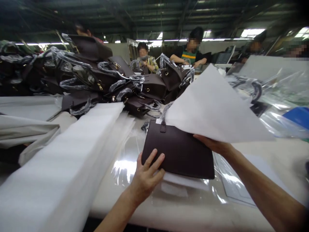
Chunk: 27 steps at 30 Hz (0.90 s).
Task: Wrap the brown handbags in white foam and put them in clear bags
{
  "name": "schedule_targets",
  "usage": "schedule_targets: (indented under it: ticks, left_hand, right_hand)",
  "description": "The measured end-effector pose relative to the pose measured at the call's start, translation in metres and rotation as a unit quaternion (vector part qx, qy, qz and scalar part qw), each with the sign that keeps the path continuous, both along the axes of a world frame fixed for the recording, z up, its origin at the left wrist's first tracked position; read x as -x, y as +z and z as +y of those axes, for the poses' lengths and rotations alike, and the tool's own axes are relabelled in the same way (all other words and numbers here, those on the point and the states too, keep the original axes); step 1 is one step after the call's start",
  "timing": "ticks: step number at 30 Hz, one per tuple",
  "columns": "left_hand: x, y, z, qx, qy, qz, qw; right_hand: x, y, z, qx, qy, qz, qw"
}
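A dark brown handbag [180,151] lies flat on the table in front of me, on top of a white sheet. My left hand [146,175] rests on the bag's near left corner, fingers spread over the edge. My right hand [212,143] holds up a large white sheet of paper [212,109] above the bag's right side; most of its fingers are hidden under the sheet.
A long stack of white foam sheets [62,170] runs along the left. A heap of dark handbags with plastic-wrapped handles [101,80] fills the back. Clear plastic bags [277,96] lie at the right. Other people work at the far side.
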<state>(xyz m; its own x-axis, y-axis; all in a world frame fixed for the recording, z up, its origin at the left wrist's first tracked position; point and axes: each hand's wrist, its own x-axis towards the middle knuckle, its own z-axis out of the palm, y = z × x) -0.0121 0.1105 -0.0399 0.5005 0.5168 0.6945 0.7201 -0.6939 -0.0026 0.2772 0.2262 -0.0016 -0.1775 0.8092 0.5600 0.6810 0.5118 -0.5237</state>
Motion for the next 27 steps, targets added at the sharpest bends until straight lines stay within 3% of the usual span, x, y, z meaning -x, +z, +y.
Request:
schedule_targets:
  ticks: [3, 5, 9, 13, 15, 18, 20, 23, 27]
  left_hand:
    - [0.002, 0.04, -0.006, 0.026, 0.01, -0.009, 1.0]
    - [0.005, 0.053, -0.014, 0.062, 0.026, -0.037, 0.997]
    - [0.012, 0.045, -0.022, 0.204, 0.036, -0.044, 0.977]
    - [0.016, 0.031, -0.022, 0.226, 0.042, -0.027, 0.973]
    - [0.016, 0.029, -0.021, 0.213, 0.04, -0.025, 0.976]
    - [0.015, 0.03, -0.021, 0.196, 0.041, -0.027, 0.979]
    - [0.014, 0.03, -0.022, 0.184, 0.04, -0.038, 0.981]
    - [0.01, 0.03, -0.024, 0.179, 0.048, -0.055, 0.981]
    - [0.002, 0.028, -0.028, 0.173, 0.066, -0.073, 0.98]
  right_hand:
    - [0.008, 0.021, 0.007, 0.001, 0.004, 0.037, 0.999]
    - [0.016, 0.025, 0.007, 0.061, 0.036, 0.035, 0.997]
    - [0.034, 0.007, 0.007, 0.198, 0.109, -0.014, 0.974]
    - [0.035, -0.004, -0.002, 0.206, 0.108, -0.038, 0.972]
    - [0.03, 0.002, -0.02, 0.179, 0.072, -0.042, 0.98]
    - [0.025, 0.015, -0.064, 0.035, -0.011, -0.04, 0.999]
    - [0.027, 0.019, -0.093, -0.041, 0.07, -0.127, 0.989]
    - [0.036, 0.013, -0.112, -0.088, 0.212, -0.244, 0.942]
    - [0.049, -0.001, -0.101, -0.116, 0.226, -0.174, 0.951]
